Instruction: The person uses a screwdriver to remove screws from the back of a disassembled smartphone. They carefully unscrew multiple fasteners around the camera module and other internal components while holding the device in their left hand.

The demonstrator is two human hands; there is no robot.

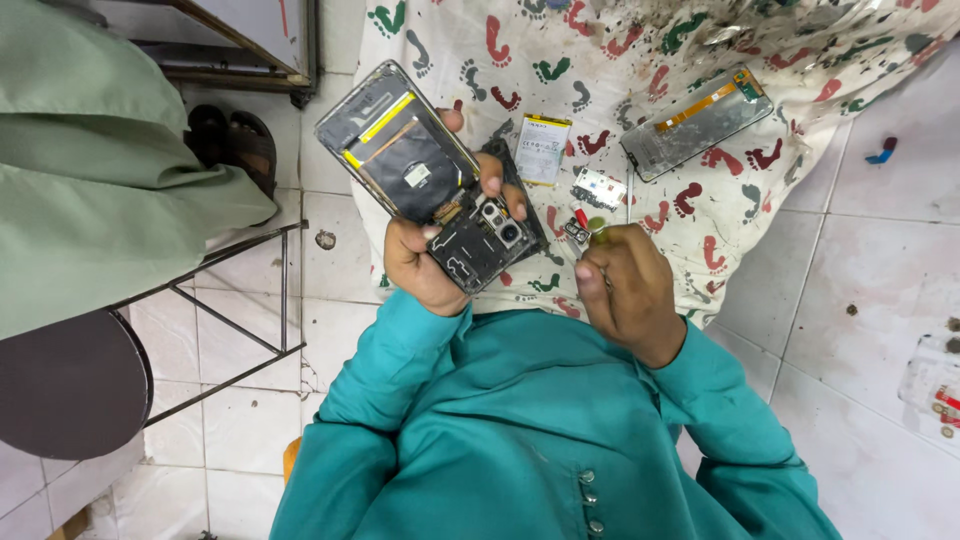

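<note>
My left hand point(425, 262) grips an opened phone body point(430, 175) with its back cover off, showing a yellow strip, a dark coil and the camera block. My thumb and fingers wrap its lower end. My right hand point(620, 285) is closed around a small tool with a red and yellowish tip point(588, 222), held just right of the phone's camera end. On the cloth beyond lie a white battery point(543, 148), a small circuit part point(598, 188) and a second phone frame point(697, 122).
A white cloth printed with red and green footprints point(720, 210) covers my lap area over a tiled floor. Another person in a pale green garment point(90, 160) sits at left beside a metal stool point(230, 320), with a sandal point(235, 145) near them. A blue item point(882, 152) lies on the tiles.
</note>
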